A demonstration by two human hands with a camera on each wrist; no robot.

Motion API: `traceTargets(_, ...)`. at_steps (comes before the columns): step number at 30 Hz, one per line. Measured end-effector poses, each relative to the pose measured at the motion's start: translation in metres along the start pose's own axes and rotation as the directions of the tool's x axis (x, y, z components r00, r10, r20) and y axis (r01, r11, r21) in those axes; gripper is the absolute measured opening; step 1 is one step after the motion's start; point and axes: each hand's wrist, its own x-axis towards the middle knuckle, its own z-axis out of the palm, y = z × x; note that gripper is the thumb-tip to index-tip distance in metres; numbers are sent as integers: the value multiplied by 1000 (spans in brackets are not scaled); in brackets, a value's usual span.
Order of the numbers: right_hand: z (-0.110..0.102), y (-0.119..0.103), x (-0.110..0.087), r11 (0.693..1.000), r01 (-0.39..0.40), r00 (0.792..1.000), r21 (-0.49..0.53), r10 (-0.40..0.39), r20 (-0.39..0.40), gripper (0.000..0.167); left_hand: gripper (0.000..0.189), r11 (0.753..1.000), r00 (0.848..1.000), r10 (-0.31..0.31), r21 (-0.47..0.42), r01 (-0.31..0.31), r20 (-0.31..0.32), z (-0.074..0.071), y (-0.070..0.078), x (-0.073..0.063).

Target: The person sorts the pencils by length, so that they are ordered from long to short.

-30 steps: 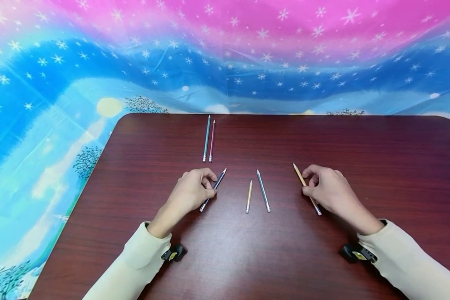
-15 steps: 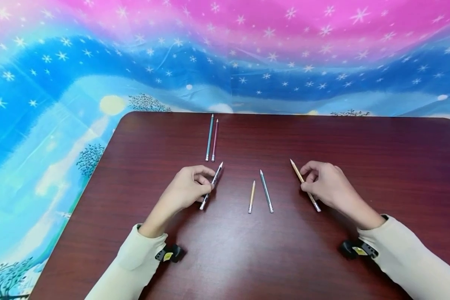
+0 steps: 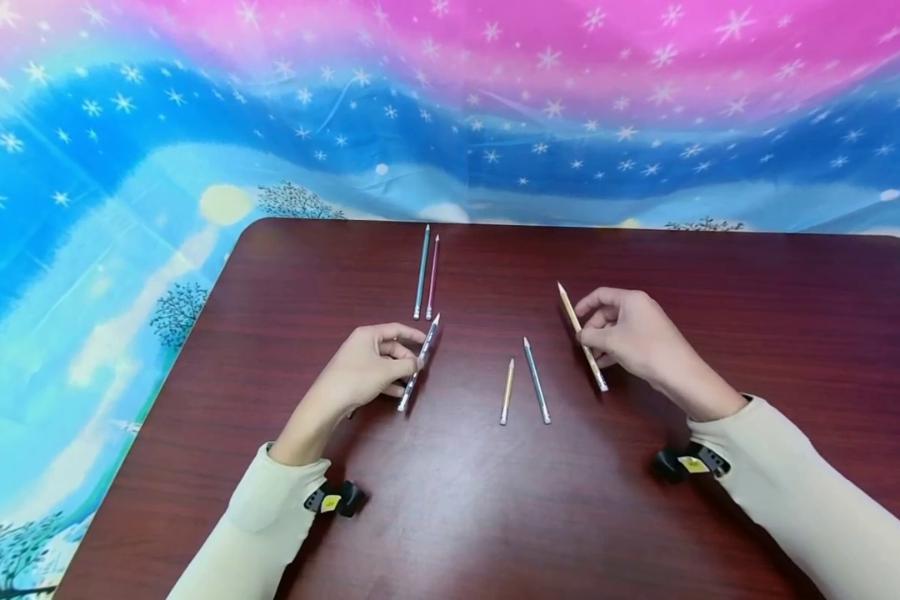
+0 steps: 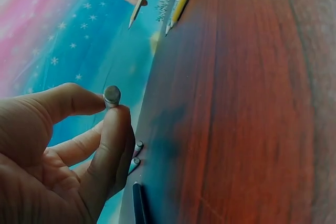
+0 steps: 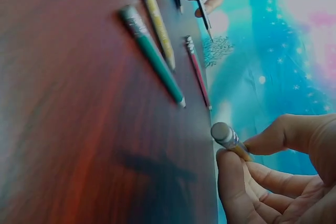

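My left hand (image 3: 369, 367) pinches a dark pencil with pale markings (image 3: 429, 337) between thumb and fingers, tip pointing away, its eraser end (image 4: 112, 94) facing the left wrist camera. Beneath that hand lies another dark pencil (image 4: 138, 203), mostly hidden in the head view. With thumb and fingertips my right hand (image 3: 630, 333) holds a yellow pencil (image 3: 570, 310) above the table, tip slanting up and left. Between the hands a short yellow pencil (image 3: 507, 392) and a dark green pencil (image 3: 537, 382) lie on the tabletop, side by side.
At the back of the brown wooden table (image 3: 720, 267), a teal pencil (image 3: 422, 275) and a magenta pencil (image 3: 433, 279) lie close together, just beyond the left hand's pencil. A snowflake-printed cloth (image 3: 450, 108) hangs behind the table and runs down its left side.
My right hand has raised the yellow pencil off the table and carried it left and farther away. My left hand has lifted its dark pencil and shifted slightly away from me.
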Motion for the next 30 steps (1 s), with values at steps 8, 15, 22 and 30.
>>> traceTargets(8,8,-20,30,992,-42,999,119,39,26,36,39,999,999,34,-22,-34,8,-4,6,2)
traceTargets(15,29,-39,62,980,-39,999,196,33,31,28,39,1000,1000,24,-4,-24,0,-6,4,0)
traceTargets(22,53,-58,90,961,-65,998,268,59,29,21,40,1000,1000,30,1,-30,9,-9,5,-1)
traceTargets(30,77,-74,114,949,-106,994,296,100,35,18,40,999,1000,31,-13,-31,-5,-12,3,-2)
